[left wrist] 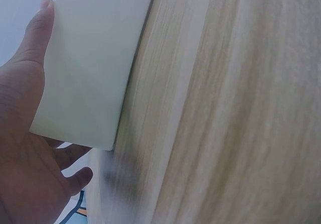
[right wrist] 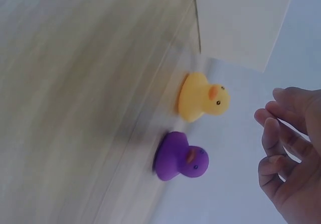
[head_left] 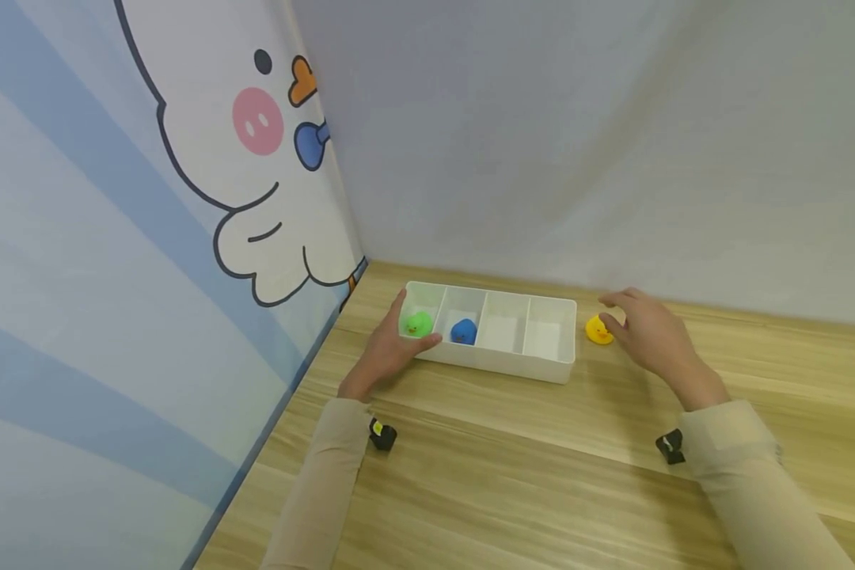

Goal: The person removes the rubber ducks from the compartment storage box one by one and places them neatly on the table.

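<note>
A white divided box stands on the wooden table, its compartments in a row. My left hand grips its left end, thumb along the front wall and fingers around the end. A green rubber duck sits in the leftmost compartment, a blue rubber duck in the one beside it. Right of the box is a yellow rubber duck. My right hand hovers beside it, fingers loosely bent and holding nothing. The right wrist view shows a purple rubber duck next to the yellow one; in the head view my hand hides it.
The wooden table ends at a pale wall behind the box. On the left, a wall covering with a cartoon print runs along the table edge. Small black devices sit at both wrists.
</note>
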The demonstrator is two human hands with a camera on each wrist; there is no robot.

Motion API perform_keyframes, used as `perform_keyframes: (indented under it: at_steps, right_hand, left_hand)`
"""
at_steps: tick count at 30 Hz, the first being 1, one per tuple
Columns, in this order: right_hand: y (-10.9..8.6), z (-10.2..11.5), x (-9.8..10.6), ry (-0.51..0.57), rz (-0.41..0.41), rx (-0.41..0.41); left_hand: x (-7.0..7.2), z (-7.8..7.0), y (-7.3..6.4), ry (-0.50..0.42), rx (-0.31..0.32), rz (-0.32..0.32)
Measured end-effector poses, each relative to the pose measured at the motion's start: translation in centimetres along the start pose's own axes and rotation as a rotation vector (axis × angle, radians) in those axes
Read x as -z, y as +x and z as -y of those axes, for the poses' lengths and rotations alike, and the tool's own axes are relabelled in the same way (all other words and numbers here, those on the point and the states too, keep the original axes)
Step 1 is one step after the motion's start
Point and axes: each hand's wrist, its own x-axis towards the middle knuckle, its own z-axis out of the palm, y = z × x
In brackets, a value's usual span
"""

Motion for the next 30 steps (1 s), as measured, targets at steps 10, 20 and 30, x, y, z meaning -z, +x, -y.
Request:
perform_keyframes:
  at_steps: [10, 20, 30]
  right_hand:
    - [0.6, 2.6, -0.3, 0.000, 0.008, 0.020]
    - [1.8, 4.2, -1.1, 0.013, -0.012, 0.095]
    - [3.1, 5.0, -2.5, 0.008, -0.022, 0.135]
  left_hand:
    - [0.2, 0.3, 0.0, -0.007, -0.009, 0.008]
    - [0.2, 0.5, 0.3, -0.003, -0.017, 0.007]
    - [0.0, 0.2, 0.4, -0.006, 0.006, 0.000]
